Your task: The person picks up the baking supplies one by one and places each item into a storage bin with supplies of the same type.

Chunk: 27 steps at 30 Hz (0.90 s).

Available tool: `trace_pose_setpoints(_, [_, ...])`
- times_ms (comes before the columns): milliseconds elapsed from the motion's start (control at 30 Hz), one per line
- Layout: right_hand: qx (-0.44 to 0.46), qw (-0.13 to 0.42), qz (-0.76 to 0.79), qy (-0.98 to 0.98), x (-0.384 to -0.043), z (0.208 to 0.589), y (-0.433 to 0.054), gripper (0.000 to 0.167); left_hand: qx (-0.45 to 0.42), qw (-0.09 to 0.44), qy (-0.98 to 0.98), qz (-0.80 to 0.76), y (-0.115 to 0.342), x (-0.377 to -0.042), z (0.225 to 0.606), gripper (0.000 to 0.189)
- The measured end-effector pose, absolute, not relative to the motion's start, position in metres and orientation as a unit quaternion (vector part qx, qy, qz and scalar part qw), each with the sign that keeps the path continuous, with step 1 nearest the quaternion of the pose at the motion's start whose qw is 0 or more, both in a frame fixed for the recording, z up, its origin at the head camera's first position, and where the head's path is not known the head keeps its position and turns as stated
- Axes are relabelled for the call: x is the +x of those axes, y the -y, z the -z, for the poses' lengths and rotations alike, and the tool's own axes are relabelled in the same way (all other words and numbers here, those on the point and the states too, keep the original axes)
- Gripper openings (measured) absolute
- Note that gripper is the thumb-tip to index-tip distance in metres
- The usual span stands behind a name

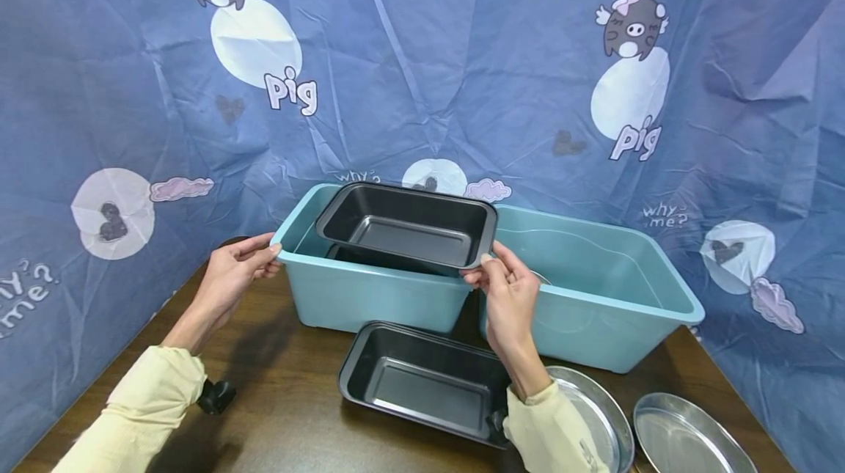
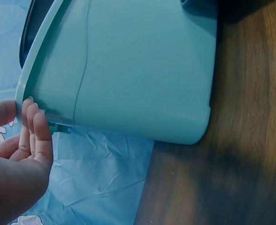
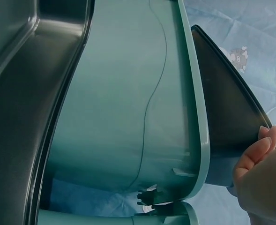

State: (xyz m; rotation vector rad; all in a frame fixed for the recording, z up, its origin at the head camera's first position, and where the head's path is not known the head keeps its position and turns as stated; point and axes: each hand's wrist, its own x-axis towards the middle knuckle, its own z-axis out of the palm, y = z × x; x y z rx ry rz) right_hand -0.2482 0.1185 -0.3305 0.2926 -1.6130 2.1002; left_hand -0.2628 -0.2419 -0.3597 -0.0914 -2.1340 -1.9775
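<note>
My right hand [image 1: 508,290] pinches the near right corner of a black rectangular loaf pan [image 1: 409,227], which is tilted over the left teal bin [image 1: 376,297]. Part of another dark rim shows under that pan inside the bin. With thumb and fingers my left hand [image 1: 231,275] grips the bin's front left corner; the left wrist view shows the hand [image 2: 27,145] pinching the rim from both sides. In the right wrist view the hand [image 3: 262,159] holds the pan [image 3: 227,103] by its edge, above the bin's rim.
A second black loaf pan [image 1: 429,392] stands on the wooden table [image 1: 284,414] in front of the bins. To the right is another teal bin [image 1: 581,312]. Two round metal pans, one [image 1: 594,414] beside the right sleeve and one [image 1: 693,436] farther right, lie near the table's edge.
</note>
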Motion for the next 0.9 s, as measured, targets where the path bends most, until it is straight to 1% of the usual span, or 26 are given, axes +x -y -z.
trace_pose_setpoints(367, [0.11, 0.232, -0.772, 0.581, -0.26, 0.333, -0.11, 0.044, -0.03, 0.118, 0.726, 0.677, 0.241, -0.262, 0.359, 0.055])
trace_pose_setpoints(767, [0.098, 0.191, -0.756, 0.619, -0.273, 0.332, -0.101, 0.041, -0.026, 0.117, 0.725, 0.678, 0.241, -0.261, 0.359, 0.055])
trace_pose_setpoints(900, [0.086, 0.167, -0.736, 0.65, -0.274, 0.329, -0.101, 0.042, -0.028, 0.12, 0.723, 0.679, 0.241, -0.261, 0.359, 0.055])
